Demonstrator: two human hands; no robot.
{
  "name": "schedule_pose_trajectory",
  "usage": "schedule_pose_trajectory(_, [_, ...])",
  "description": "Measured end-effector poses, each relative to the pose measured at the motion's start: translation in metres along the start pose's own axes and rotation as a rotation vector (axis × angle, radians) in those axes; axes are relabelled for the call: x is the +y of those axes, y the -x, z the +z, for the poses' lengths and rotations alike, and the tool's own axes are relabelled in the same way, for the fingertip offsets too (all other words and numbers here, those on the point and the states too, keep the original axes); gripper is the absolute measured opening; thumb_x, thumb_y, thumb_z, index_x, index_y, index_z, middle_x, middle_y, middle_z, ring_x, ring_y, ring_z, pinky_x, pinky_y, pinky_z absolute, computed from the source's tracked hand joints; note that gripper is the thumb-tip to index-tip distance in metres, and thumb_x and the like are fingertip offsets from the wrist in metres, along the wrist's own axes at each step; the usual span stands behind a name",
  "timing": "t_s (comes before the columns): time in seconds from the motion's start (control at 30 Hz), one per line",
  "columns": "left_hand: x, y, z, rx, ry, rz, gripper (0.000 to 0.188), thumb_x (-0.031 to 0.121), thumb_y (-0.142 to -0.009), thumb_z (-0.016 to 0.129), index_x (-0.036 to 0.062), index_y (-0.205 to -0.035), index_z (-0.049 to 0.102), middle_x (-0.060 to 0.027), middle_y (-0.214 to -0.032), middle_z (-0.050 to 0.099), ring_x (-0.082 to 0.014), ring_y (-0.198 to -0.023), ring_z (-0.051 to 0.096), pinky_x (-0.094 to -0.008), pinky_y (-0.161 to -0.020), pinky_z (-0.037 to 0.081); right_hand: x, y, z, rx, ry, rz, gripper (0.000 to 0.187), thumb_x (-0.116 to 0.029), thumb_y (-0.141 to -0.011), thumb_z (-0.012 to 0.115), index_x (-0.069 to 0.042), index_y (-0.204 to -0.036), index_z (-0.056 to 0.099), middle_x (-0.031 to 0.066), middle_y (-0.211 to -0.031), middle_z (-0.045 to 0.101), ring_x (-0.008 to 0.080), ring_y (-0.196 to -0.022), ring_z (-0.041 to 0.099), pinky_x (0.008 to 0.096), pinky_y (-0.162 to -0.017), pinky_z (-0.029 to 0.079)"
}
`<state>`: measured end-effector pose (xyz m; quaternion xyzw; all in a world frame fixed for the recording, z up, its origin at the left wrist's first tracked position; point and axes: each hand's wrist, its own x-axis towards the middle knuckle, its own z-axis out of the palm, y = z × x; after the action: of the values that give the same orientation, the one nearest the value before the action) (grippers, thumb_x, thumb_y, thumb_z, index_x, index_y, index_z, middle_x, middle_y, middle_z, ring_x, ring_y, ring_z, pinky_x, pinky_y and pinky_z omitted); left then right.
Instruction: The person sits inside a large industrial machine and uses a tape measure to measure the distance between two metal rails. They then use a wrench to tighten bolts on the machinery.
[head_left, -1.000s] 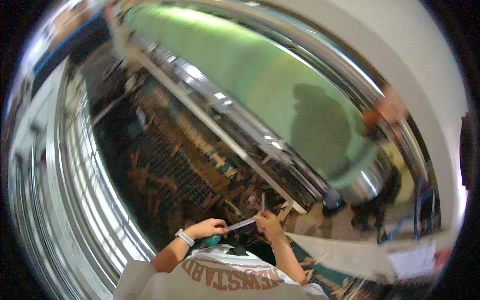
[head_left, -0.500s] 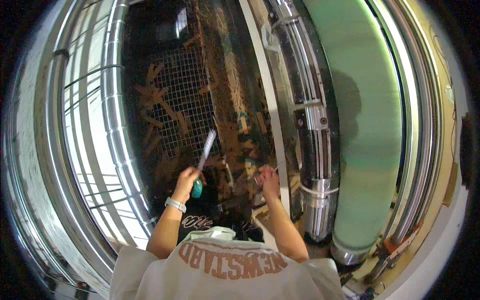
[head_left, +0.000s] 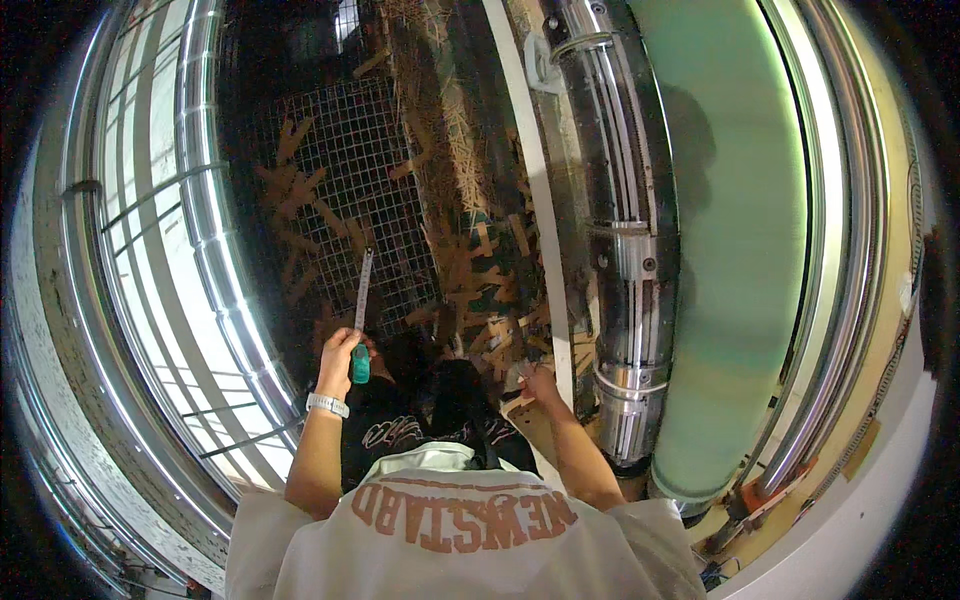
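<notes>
Blade (head_left: 364,290) is off our right hand (head_left: 538,383) now (can't tell that grip), so only our left hand (head_left: 337,362) clutches the tape measure (head_left: 361,366).

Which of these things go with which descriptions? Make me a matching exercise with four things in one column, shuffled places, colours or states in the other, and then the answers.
Things:
1. Tape measure
2. Wristwatch
3. Large roller at the picture's right
4. Square-meshed grid

Descriptions:
A. Strewn with brown strips
B. In the left hand, blade extended
C. Green
D. Pale, worn on the wrist

Pairs: 1-B, 2-D, 3-C, 4-A
</notes>
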<state>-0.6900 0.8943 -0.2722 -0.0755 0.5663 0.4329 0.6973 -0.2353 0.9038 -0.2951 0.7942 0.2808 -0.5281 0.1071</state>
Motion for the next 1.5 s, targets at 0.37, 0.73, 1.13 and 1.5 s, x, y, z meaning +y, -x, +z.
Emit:
schedule_pose_trajectory(0.37, [0.076, -0.054, 0.085, 0.086, -0.243, 0.126, 0.013, 0.011, -0.084, 0.051, 0.0008, -0.077, 0.055, -0.0072, -0.066, 0.057, -0.0154, -0.057, 0.056, -0.0270, -0.054, 0.044, -0.078, -0.082, 0.007, 0.394, 0.115, -0.707, 0.025, -0.021, -0.092, 0.038, -0.003, -0.092, 0.055, 0.0048, -0.064, 0.045, 0.0140, -0.055, 0.042, 0.0328, -0.054, 0.039])
schedule_pose_trajectory(0.73, [0.039, -0.167, 0.094, 0.224, -0.584, -0.148, 0.012, 0.014, -0.084, 0.054, 0.0048, -0.078, 0.057, -0.0002, -0.064, 0.053, -0.0070, -0.054, 0.048, -0.0214, -0.049, 0.039, -0.123, -0.246, -0.072, 0.340, -0.616, -0.420, 0.042, -0.021, -0.090, 0.046, -0.008, -0.128, 0.033, 0.0053, -0.084, 0.050, 0.0149, -0.078, 0.049, 0.0286, -0.071, 0.041])
schedule_pose_trajectory(1.13, [-0.003, -0.272, 0.018, 0.195, -0.732, -0.231, 0.014, 0.018, -0.083, 0.055, 0.0042, -0.081, 0.056, -0.0019, -0.071, 0.054, -0.0108, -0.064, 0.050, -0.0260, -0.061, 0.040, 0.119, -0.390, -0.243, 0.404, 0.052, 0.147, 0.024, -0.025, -0.081, 0.054, -0.002, -0.075, 0.058, 0.0092, -0.057, 0.050, 0.0182, -0.045, 0.040, 0.0371, -0.049, 0.039])
schedule_pose_trajectory(1.5, [-0.041, -0.271, -0.022, 0.303, -0.792, -0.256, 0.015, 0.018, -0.080, 0.060, 0.0032, -0.080, 0.056, -0.0034, -0.068, 0.054, -0.0108, -0.062, 0.050, -0.0273, -0.058, 0.041, 0.123, -0.426, -0.219, 0.457, 0.674, -0.041, 0.033, -0.029, -0.085, 0.051, -0.003, -0.104, 0.046, 0.0102, -0.094, 0.050, 0.0202, -0.077, 0.048, 0.0337, -0.065, 0.043])
